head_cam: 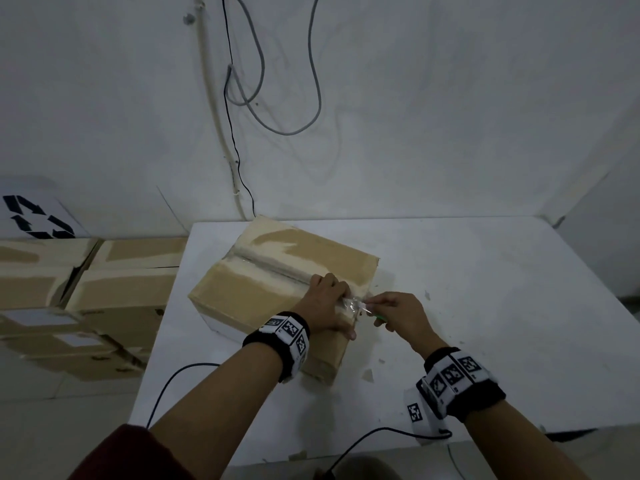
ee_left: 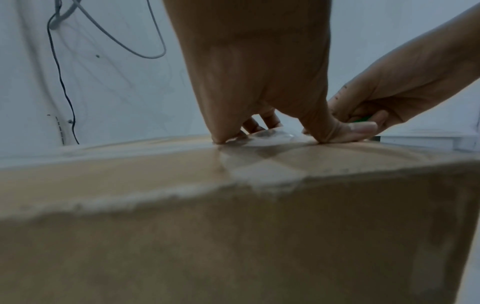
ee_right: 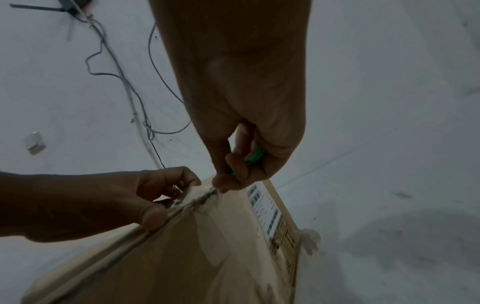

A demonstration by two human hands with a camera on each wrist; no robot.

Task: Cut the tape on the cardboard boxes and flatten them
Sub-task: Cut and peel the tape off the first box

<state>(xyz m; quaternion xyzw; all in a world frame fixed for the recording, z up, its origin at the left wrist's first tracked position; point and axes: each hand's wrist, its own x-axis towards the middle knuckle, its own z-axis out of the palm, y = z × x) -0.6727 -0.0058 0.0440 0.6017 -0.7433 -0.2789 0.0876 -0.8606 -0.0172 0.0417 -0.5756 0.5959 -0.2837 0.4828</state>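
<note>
A brown cardboard box [head_cam: 277,282] lies on the white table [head_cam: 485,306], with a taped seam running along its top. My left hand [head_cam: 329,303] rests on the box's near right end. Its thumb [ee_left: 348,131] presses flat on the top, and its curled fingers hold a crumpled strip of clear tape [head_cam: 353,303] at the seam's end. My right hand [head_cam: 384,306] grips a green-handled cutter [head_cam: 381,318] and meets the tape [ee_right: 193,192] at the box edge. The blade is hidden by the fingers.
More taped cardboard boxes [head_cam: 86,289] are stacked left of the table, below a white surface with a recycling symbol [head_cam: 34,216]. Cables [head_cam: 277,98] hang on the wall behind. Wrist-camera cords [head_cam: 173,382] and small tape scraps [head_cam: 367,375] lie on the table. A printed label [ee_right: 267,211] is on the box's side.
</note>
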